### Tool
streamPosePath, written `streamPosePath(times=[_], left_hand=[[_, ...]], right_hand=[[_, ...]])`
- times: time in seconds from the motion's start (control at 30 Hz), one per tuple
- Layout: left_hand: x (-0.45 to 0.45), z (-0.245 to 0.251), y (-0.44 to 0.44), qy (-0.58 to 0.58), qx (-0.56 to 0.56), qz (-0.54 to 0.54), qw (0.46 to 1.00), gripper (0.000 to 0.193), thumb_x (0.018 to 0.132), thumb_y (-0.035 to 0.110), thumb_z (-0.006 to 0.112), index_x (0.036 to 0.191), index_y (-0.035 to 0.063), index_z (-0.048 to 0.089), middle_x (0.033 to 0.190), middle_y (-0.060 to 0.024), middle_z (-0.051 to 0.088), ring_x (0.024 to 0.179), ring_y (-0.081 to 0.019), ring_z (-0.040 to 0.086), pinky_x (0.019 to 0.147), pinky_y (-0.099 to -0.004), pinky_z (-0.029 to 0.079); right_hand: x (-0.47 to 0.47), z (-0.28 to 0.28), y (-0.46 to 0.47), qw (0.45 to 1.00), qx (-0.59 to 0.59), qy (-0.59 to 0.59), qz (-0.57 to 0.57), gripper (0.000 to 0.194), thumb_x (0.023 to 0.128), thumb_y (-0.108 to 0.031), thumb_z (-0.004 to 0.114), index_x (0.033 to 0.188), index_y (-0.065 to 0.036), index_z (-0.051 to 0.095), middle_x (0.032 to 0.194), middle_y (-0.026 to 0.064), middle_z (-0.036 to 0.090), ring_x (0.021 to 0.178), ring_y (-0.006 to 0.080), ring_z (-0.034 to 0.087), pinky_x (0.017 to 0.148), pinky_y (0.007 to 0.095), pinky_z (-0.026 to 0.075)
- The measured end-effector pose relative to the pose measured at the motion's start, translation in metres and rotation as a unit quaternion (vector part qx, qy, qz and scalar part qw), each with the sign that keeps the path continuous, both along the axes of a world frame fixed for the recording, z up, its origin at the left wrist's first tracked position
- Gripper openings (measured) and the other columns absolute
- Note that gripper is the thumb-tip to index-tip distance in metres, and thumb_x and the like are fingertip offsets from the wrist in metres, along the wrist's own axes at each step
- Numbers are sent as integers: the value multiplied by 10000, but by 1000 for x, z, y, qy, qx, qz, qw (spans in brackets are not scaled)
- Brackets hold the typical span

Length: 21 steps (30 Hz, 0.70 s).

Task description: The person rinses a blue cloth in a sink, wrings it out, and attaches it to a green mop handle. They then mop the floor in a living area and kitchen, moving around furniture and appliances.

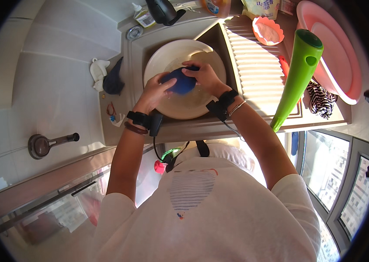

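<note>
My left hand (155, 90) grips the left end of a small blue cloth item (183, 82), its thumb lying on top. At the cloth's upper right end, my right hand (204, 74) pinches the fabric between thumb and fingers. Both hands hold it above a round cream basin (153, 62), which stands in the sink (135, 54). Some water appears to lie in the basin. Exactly what kind of garment or cloth it is, I cannot tell.
A ribbed washboard (250, 72) adjoins the sink on the right. Beyond it are a scalloped coral dish (281, 34), a pink basin (354, 75), a striped cloth (322, 100) and a long green plastic handle (297, 78). Dark fabric (114, 78) lies left; a black faucet (161, 11) overhangs the back.
</note>
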State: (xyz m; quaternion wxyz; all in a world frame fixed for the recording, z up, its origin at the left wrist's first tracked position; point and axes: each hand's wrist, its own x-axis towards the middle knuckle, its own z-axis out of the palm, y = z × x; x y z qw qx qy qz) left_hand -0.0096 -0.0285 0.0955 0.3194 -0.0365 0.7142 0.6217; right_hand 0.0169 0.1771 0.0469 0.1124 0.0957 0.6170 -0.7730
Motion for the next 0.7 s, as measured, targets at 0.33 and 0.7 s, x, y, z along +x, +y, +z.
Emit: streamPosePath(times=[0.33, 0.7], left_hand=[[18, 24, -12, -11, 228, 27, 973, 423, 891, 141, 614, 1279, 39, 479, 1271, -107, 533, 1153, -250, 539, 963, -371, 445], [38, 91, 22, -75, 492, 33, 867, 630, 934, 412, 456, 1406, 7, 356, 1409, -181, 441, 1277, -310, 446, 1089, -471, 315]], right_hand=[[16, 20, 8, 991, -122, -64, 6, 581, 910, -335, 630, 1374, -61, 412, 1219, 77, 545, 1064, 181, 550, 876, 313, 472], [57, 69, 30, 979, 170, 76, 81, 361, 905, -265, 649, 1149, -25, 535, 1165, 75, 573, 1072, 142, 539, 889, 288, 444]])
